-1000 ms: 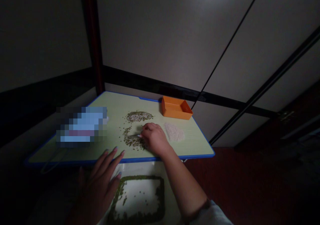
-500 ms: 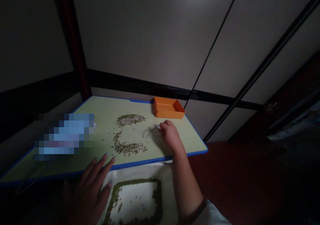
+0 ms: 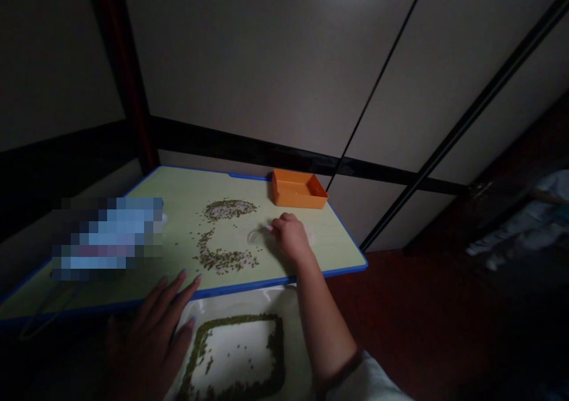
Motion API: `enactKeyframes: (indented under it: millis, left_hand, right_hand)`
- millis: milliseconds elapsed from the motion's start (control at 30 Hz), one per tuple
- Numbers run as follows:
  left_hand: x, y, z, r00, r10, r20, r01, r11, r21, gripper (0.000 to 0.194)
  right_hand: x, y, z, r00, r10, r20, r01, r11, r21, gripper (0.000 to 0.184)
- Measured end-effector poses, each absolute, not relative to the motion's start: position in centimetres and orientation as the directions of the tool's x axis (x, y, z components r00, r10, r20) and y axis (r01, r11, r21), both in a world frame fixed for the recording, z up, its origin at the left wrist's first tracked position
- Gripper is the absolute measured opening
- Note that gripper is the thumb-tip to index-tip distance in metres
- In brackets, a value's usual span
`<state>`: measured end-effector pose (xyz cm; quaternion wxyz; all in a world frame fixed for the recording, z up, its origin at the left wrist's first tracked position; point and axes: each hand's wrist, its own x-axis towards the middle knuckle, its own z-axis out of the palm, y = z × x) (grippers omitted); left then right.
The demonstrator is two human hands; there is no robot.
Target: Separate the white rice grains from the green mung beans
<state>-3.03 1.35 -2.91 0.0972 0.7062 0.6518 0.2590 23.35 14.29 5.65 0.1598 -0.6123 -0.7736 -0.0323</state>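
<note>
My right hand [image 3: 291, 235] is closed in a pinch over the middle of the table. From its fingertips a thin, shiny tool [image 3: 256, 235] points left, blurred, so its exact kind is unclear. It lies between two patches of small green-brown grains: the far patch [image 3: 229, 209] is mixed with white grains, and the near patch [image 3: 226, 261] curves up on its left. A pale heap [image 3: 311, 235] is mostly hidden behind my right hand. At the table's near edge my left hand [image 3: 160, 324] is open, fingers spread, holding nothing.
The light green table [image 3: 186, 187] has a blue rim. An orange open box [image 3: 300, 198] stands at its back right. Left lies a pixelated blue object [image 3: 106, 235]. Below the near edge, a white tray [image 3: 293, 330] has green grains along its sides. Wall panels rise behind.
My right hand with the tool has left the near grain patch, moved right towards the pale heap, then shifted slightly back left. The view has turned, sliding the table leftward. My left hand stays spread.
</note>
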Motion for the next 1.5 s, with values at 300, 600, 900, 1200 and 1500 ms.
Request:
enactKeyframes:
  millis: [300,600,900,1200,1500]
  left_hand:
    - [-2.7,1.1,-2.5,0.01,0.974,0.228,0.88,-0.116,0.46,0.052]
    - [-2.7,1.1,-2.8,0.009,0.975,0.224,0.891,-0.11,0.44,0.052]
    - [-2.3,1.0,-1.8,0.014,0.976,0.218,0.894,-0.11,0.435,0.052]
    - [-2.3,0.9,-1.7,0.007,0.981,0.196,0.888,-0.096,0.45,0.052]
    - [-2.3,0.9,-1.5,0.011,0.984,0.177,0.883,-0.093,0.461,0.052]
  right_hand:
    - [24.7,13.9,5.5,-0.28,0.919,0.276,0.921,0.338,-0.191,0.02]
    - [25.7,12.7,6.1,-0.287,0.938,0.197,0.91,0.331,-0.249,0.014]
    - [26.5,12.1,6.4,-0.252,0.951,0.177,0.918,0.293,-0.268,0.015]
    - [26.4,11.4,6.7,-0.265,0.956,0.128,0.923,0.29,-0.253,0.016]
    - [26.2,11.4,6.9,-0.287,0.951,0.114,0.925,0.306,-0.224,0.016]
